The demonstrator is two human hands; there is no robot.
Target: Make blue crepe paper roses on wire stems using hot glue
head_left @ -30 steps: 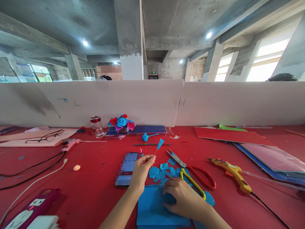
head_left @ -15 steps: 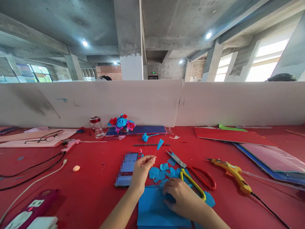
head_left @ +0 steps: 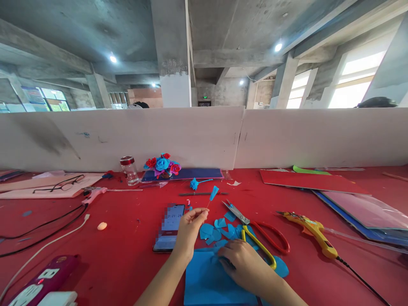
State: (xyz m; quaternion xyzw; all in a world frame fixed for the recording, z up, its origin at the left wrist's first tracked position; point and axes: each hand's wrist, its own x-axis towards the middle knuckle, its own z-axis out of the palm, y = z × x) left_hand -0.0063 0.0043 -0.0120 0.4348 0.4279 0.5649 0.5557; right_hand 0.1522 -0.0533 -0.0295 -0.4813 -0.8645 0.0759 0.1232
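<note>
My left hand [head_left: 188, 230] is raised over the red table [head_left: 127, 229], pinching a thin stick with a small blue paper bud [head_left: 213, 192] at its tip. My right hand [head_left: 245, 265] rests on a blue paper sheet [head_left: 210, 282] near the front edge, its fingers curled on the sheet beside several cut blue paper petals [head_left: 216, 231]. Whether those fingers grip a petal is hidden. Scissors with one yellow and one red handle [head_left: 259, 238] lie just right of the petals. A phone [head_left: 170, 225] lies left of my left hand.
A yellow glue gun [head_left: 314, 233] lies at the right with its cord. A paper flower bouquet [head_left: 162, 164], a jar [head_left: 129, 169] and glasses [head_left: 62, 182] stand near the white partition [head_left: 204, 136]. A power strip [head_left: 41, 282] and cables lie left. Coloured sheets [head_left: 318, 182] are stacked right.
My right hand has shifted slightly on the blue sheet, its fingers sliding a little toward me. The left hand and the stick have stayed in place.
</note>
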